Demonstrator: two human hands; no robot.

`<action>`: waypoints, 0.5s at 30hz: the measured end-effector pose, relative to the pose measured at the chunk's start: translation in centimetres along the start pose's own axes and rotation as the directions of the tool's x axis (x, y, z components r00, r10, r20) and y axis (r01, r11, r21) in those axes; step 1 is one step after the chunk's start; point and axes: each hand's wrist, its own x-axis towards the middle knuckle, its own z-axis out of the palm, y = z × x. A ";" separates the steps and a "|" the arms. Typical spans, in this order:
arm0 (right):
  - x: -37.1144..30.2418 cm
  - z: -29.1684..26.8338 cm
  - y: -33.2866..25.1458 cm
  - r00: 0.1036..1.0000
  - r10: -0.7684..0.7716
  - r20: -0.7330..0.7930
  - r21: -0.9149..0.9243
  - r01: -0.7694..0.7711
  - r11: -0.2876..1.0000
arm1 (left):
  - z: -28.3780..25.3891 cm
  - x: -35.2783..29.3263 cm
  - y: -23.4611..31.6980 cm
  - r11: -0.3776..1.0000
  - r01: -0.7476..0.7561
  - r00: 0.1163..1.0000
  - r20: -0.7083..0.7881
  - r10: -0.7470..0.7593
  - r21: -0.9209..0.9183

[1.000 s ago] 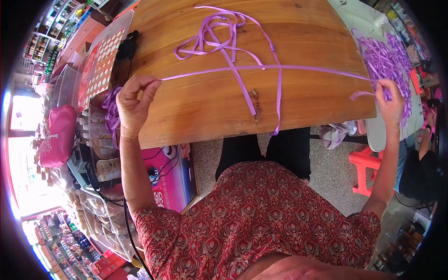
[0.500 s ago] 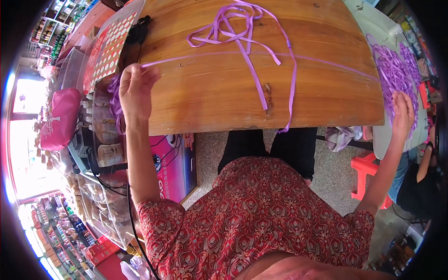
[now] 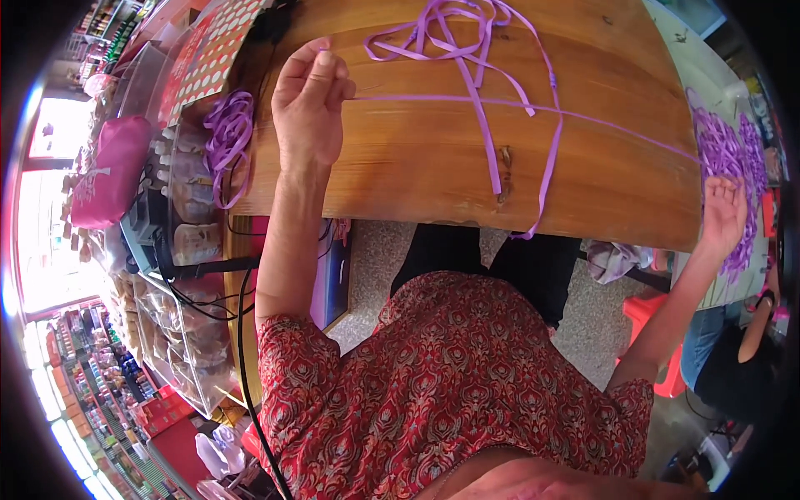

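My left hand is raised over the left part of the wooden table, thumb and forefinger pinched together. A bit of purple shows at its fingertips. From beside this hand a narrow purple ribbon stretches right across the table to a heap of purple ribbon. At the near edge of that heap is my right hand, palm turned up and fingers loosely apart; I see nothing gripped in it. More ribbon lies in loose loops on the table, one tail hanging over the front edge.
A bundle of purple ribbon hangs at the wooden table's left side, by clear bags and a pink pouch. A light side table carries the heap. Beyond my right arm are a red stool and another person.
My left hand has moved right and farther over the table, away from the hanging bundle. My right hand stays by the heap. The whole view has shifted slightly.
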 end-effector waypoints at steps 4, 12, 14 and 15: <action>1.4 -0.3 0.2 0.999 0.005 0.045 0.037 -0.007 0.999 | 1.9 -1.1 -0.6 0.991 0.003 0.998 0.064 -0.012 0.135; -3.2 10.9 10.2 0.874 -0.073 0.480 -0.617 0.395 0.681 | 5.2 -2.3 -1.2 0.986 0.106 0.970 0.207 -0.131 0.127; -4.5 14.2 14.4 0.751 0.017 0.660 -0.574 0.489 0.657 | 5.2 -2.9 -1.2 0.981 0.160 0.957 0.225 -0.181 0.110; -5.9 15.8 15.4 0.756 0.059 0.652 -0.628 0.495 0.600 | 5.9 -3.0 -1.3 0.982 0.147 0.947 0.271 -0.175 0.119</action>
